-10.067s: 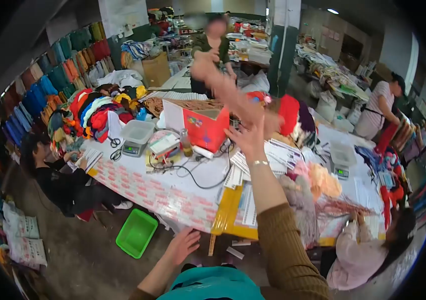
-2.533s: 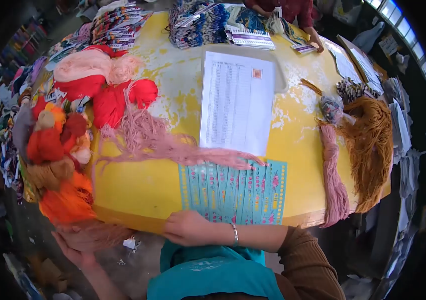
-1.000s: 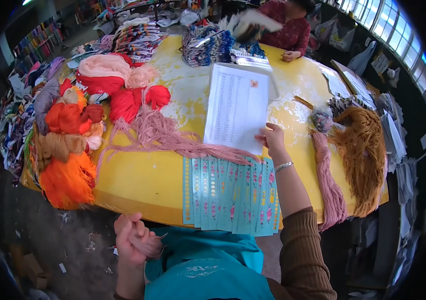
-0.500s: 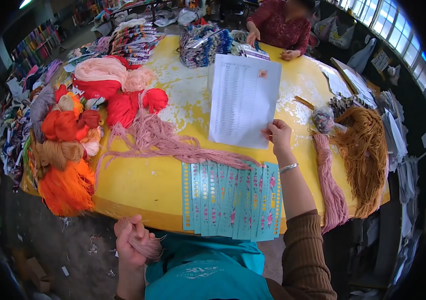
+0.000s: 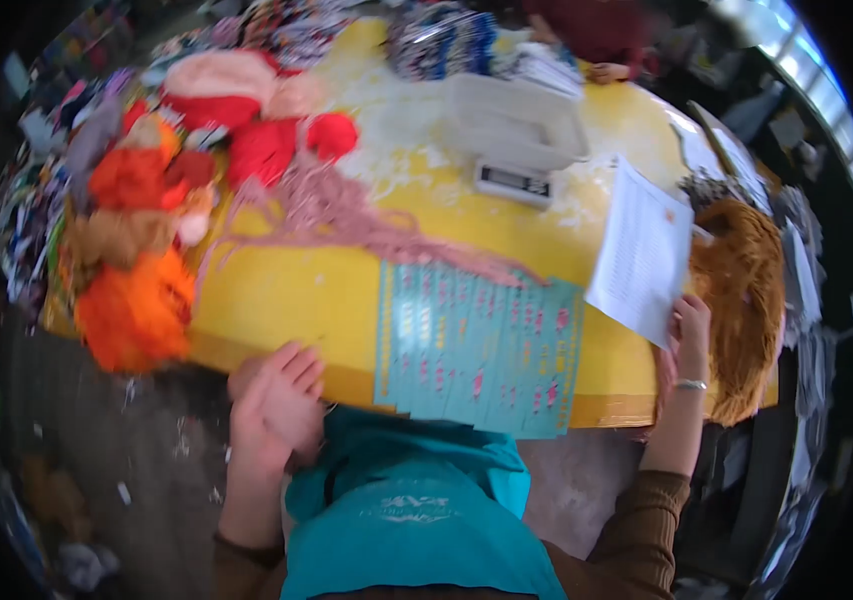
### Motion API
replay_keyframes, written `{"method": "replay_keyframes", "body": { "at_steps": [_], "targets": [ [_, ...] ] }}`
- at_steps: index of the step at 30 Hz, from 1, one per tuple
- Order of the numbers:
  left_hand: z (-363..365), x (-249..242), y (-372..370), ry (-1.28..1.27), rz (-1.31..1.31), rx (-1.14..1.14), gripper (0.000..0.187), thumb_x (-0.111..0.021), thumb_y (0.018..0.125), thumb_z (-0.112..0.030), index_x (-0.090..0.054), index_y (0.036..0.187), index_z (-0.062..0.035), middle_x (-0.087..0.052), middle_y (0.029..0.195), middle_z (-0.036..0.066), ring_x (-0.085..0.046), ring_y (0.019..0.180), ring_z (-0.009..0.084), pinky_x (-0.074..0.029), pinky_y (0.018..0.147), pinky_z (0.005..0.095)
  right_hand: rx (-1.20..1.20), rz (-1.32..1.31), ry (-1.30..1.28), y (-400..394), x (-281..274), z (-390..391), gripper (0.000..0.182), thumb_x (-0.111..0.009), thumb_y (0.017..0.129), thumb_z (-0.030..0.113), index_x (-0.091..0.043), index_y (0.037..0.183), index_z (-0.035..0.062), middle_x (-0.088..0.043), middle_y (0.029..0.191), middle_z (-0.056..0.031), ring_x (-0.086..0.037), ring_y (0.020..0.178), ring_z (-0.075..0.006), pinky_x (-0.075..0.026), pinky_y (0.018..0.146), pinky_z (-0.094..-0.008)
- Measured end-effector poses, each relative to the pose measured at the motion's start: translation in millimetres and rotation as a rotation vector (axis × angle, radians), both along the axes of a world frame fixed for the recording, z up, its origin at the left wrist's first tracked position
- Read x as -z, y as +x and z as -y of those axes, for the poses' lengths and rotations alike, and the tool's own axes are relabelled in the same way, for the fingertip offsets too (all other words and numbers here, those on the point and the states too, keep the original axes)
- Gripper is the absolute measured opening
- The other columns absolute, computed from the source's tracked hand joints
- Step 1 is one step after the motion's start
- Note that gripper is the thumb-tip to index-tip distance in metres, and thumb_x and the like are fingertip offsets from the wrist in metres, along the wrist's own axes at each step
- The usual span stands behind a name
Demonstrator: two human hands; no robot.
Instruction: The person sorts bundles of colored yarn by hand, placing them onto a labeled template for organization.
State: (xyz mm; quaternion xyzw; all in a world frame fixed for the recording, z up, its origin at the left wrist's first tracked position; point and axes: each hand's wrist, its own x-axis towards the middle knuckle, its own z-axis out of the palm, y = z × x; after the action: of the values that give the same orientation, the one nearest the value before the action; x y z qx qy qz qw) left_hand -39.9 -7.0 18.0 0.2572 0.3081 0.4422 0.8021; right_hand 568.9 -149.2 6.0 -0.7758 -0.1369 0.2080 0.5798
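the right hand point(image 5: 689, 322) grips a printed sheet point(image 5: 638, 255) near its lower right corner, by the right edge of the table point(image 5: 281, 300); the sheet is slanted, and whether it touches the tabletop cannot be told. the left hand point(image 5: 264, 408) is curled round a pale pink yarn bundle point(image 5: 296, 420) at the front edge — the bundle is blurred. teal printed cards point(image 5: 476, 350) lie overlapped at the middle of the front edge and jut past it. a dusty-pink yarn hank point(image 5: 376, 232) crosses their far ends. orange yarn point(image 5: 136, 310) sits at the front left corner; a brown yarn skein point(image 5: 741, 300) lies along the right edge. a digital scale point(image 5: 513, 186) shows beside a clear plastic tub point(image 5: 516, 120) — another person's hand point(image 5: 608, 72) is at the far edge.
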Motion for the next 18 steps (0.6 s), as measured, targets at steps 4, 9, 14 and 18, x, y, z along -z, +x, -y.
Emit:
{"method": "replay_keyframes", "body": {
  "at_steps": [4,9,14,18],
  "targets": [
    [-7.7,-3.3,12.5,0.008,0.071,0.074,0.054,-0.041,0.1,-0.033,-0.038,0.14,0.0031,-0.045,0.142,0.019,-0.042,0.132,0.0269,-0.035,0.105,0.037,0.008,0.288,-0.378,58.1,35.8,43.0,0.008,-0.057,0.08,0.006,-0.064,0.081,0.0011,-0.05,0.058,-0.0007,-0.047,0.044,-0.0111,-0.036,0.038,-0.0272],
    [-5.4,-8.4,20.4,-0.002,0.027,0.078,0.058,-0.041,0.1,-0.038,-0.038,0.14,0.0031,-0.041,0.146,0.016,-0.038,0.136,0.0257,-0.036,0.106,0.039,0.26,0.876,-0.314,23.5,14.7,28.6,0.027,-0.063,0.085,0.012,-0.065,0.108,-0.0004,-0.068,0.09,-0.0083,-0.062,0.071,-0.0165,-0.051,0.063,-0.0316],
    [3.4,-2.7,24.7,-0.006,0.081,0.108,0.058,-0.042,0.1,-0.038,-0.038,0.141,0.0026,-0.038,0.149,0.015,-0.034,0.139,0.0248,-0.034,0.108,0.0418,-0.334,0.527,0.15,-155.0,-25.4,-45.3,0.013,-0.058,0.091,0.007,-0.067,0.1,0.005,-0.068,0.087,-0.0021,-0.062,0.074,-0.0085,-0.044,0.058,-0.0196],
    [14.8,-3.3,27.5,-0.017,0.123,0.155,0.056,-0.042,0.1,-0.036,-0.039,0.14,0.0022,-0.038,0.149,0.014,-0.031,0.14,0.0246,-0.034,0.109,0.0427,-0.938,0.01,0.238,-326.2,-26.8,-68.8,0.01,-0.06,0.089,0.001,-0.067,0.097,0.0023,-0.068,0.089,-0.0044,-0.065,0.073,-0.0114,-0.047,0.059,-0.0205]
  ]
}}
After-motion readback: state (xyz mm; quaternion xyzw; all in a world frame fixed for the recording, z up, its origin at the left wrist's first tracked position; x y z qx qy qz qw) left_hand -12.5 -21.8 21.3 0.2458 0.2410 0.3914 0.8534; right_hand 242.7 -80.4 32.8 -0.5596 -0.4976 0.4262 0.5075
